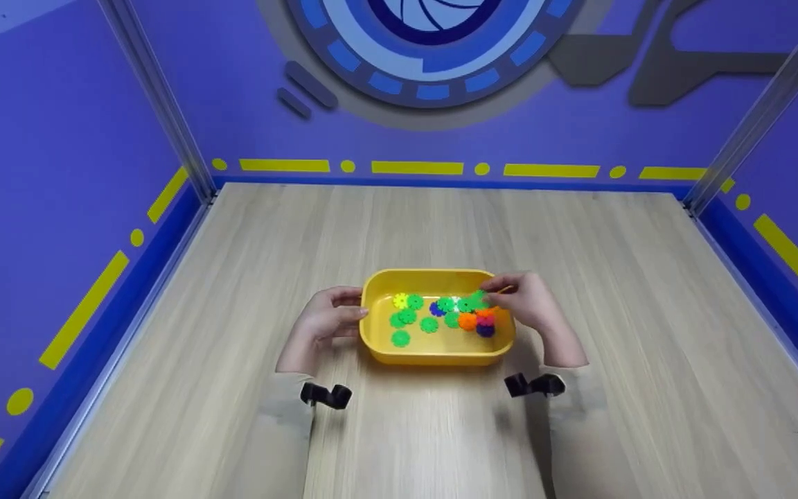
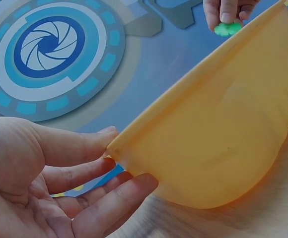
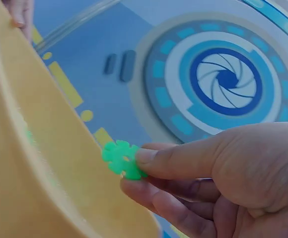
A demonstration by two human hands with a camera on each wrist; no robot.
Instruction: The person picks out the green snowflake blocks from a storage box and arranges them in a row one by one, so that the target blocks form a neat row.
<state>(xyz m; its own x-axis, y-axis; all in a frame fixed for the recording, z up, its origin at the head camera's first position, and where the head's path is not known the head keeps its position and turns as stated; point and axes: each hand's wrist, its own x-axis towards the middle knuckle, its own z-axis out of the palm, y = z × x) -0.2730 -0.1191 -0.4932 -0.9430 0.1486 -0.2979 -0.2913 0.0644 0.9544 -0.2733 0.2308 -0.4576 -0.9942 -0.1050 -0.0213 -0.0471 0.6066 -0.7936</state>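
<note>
A yellow plastic basin [image 1: 433, 358] sits on the table with several small notched plastic discs inside. Most are green, such as the green disc [image 1: 400, 338] near its front left corner. A yellow disc [image 1: 400, 301] lies at the back left; an orange disc [image 1: 467, 321] and a dark purple disc [image 1: 485, 330] are toward the right. My left hand [image 1: 323, 319] grips the basin's left rim, thumb on top and fingers against the outer wall. Above the basin's right end, my right hand [image 1: 534, 305] pinches a green notched disc [image 3: 120, 158] between thumb and fingers.
The wooden table [image 1: 440, 229] reaches back to a blue printed wall [image 1: 371, 138] with yellow dashes. Blue side panels with metal posts [image 1: 156, 90] stand left and right. Black mounts [image 1: 326, 396] are strapped at both wrists over light sleeves.
</note>
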